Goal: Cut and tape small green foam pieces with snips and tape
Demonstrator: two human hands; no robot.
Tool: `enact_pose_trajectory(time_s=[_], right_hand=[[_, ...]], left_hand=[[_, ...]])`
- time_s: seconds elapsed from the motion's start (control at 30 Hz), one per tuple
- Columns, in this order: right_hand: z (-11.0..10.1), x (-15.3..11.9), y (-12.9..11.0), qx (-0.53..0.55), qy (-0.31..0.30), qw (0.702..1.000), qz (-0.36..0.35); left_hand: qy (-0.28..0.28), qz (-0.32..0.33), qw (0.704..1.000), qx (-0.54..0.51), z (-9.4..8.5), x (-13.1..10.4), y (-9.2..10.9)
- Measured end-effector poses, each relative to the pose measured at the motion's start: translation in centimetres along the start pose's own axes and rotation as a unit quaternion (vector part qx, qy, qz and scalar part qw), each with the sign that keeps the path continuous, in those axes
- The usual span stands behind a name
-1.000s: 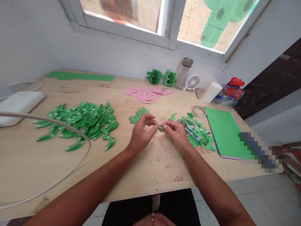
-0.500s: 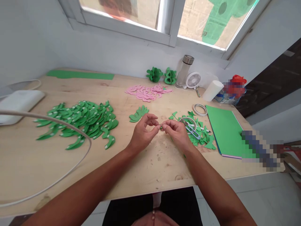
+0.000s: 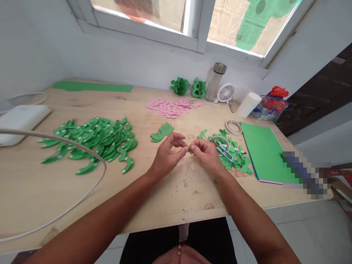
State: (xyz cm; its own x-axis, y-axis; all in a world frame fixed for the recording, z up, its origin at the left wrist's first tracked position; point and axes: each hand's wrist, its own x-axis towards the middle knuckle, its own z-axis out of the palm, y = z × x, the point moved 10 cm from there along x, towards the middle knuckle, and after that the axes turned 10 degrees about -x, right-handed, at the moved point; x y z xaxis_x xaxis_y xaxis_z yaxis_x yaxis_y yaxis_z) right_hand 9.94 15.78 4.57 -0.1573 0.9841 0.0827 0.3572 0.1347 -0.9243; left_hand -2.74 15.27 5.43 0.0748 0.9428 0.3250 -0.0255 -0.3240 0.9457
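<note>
My left hand (image 3: pixel 170 154) and my right hand (image 3: pixel 206 153) meet over the middle of the table, thumbs and fingertips pinched together. Between the tips shows a tiny bit of green paper (image 3: pixel 188 146), mostly hidden by the fingers. Just beyond my left hand lies a small fan of green paper cut-outs (image 3: pixel 162 132). Beside my right hand are green paper scraps (image 3: pixel 243 165) with a blue utility knife (image 3: pixel 226 153) and a tape roll (image 3: pixel 224 139) on them. A large heap of curved green cut-outs with whitish patches (image 3: pixel 96 141) spreads to the left.
Pink cut-outs (image 3: pixel 172 108), two green paper ornaments (image 3: pixel 180 86), a glass bottle (image 3: pixel 214 84) and a white fan (image 3: pixel 226 92) stand or lie at the back. Green sheets (image 3: pixel 266 152) are stacked right. A pale cable (image 3: pixel 79 146) loops across the left front.
My hands stay pinched together in nearly the same spot, with only a slight shift of the fingertips. The things on the table have not moved.
</note>
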Motion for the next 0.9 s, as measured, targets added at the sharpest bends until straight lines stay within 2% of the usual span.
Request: enact_pose_trajectory(time_s=[0.47, 0.9], right_hand=[[-0.2, 0.0, 0.1, 0.008, -0.004, 1.000, 0.020], [-0.6, 0.0, 0.3, 0.006, 0.013, 0.999, 0.032]], left_hand=[[-0.029, -0.034, 0.998, -0.043, 0.5, 0.1, -0.7], [-0.013, -0.055, 0.995, -0.085, 0.1, 0.3, -1.3]])
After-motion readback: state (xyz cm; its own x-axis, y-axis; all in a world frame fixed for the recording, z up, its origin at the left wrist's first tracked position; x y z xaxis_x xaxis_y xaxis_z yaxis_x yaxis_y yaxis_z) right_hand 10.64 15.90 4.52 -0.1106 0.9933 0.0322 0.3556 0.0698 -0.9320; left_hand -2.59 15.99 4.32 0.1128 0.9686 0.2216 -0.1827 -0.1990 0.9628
